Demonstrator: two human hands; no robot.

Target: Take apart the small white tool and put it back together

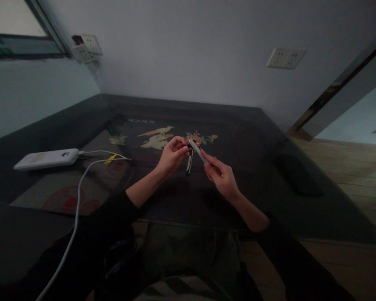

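Currently, a slim pale-grey bar (198, 151) is pinched by its lower end in the right hand (221, 175) — its long axis slanted toward the left hand (173, 155), by whose fingertips a small black piece (190, 146) is held above the dark glossy table (257, 167).

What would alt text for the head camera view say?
Over a dark table, a person's right hand holds a pale strip against a small dark piece pinched in the left hand. A white device with a cable lies to the left.
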